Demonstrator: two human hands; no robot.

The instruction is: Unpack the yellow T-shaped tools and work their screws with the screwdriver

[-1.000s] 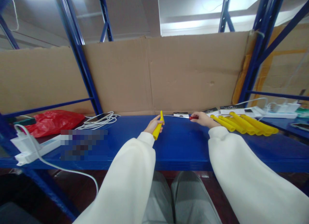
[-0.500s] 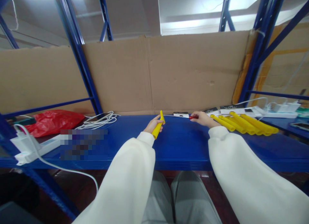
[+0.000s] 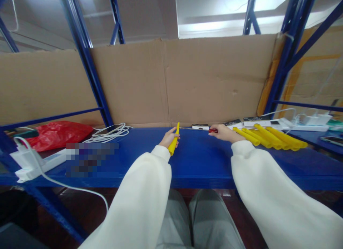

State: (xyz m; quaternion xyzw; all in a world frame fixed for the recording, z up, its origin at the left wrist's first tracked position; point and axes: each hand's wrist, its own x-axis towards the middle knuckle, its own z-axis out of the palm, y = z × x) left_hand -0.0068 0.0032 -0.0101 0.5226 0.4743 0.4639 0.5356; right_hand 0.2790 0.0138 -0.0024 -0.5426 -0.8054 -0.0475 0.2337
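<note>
My left hand (image 3: pixel 167 137) is closed around a yellow tapered tube (image 3: pixel 173 146), held upright and slanted over the blue shelf (image 3: pixel 199 161). The tube's wide end points down toward me and its narrow end up. To the right, my right hand (image 3: pixel 224 132) grips the red handle of a screwdriver (image 3: pixel 213 130). Its long thin metal shaft reaches left toward the upper part of the tube. Whether the tip touches or enters the tube I cannot tell. Beside my right forearm lie several more yellow tubes (image 3: pixel 277 140) in a row.
Black-and-white small boxes (image 3: pixel 200 127) and a white power strip (image 3: pixel 311 127) line the back. A red plastic bag (image 3: pixel 63 134), coiled white cable (image 3: pixel 112 133) and another power strip (image 3: pixel 55 161) lie left. Cardboard (image 3: pixel 187 81) walls the rear between blue posts.
My left hand and the yellow tube have shifted slightly left, and the tube has turned a little. My right hand with the screwdriver has also moved slightly left.
</note>
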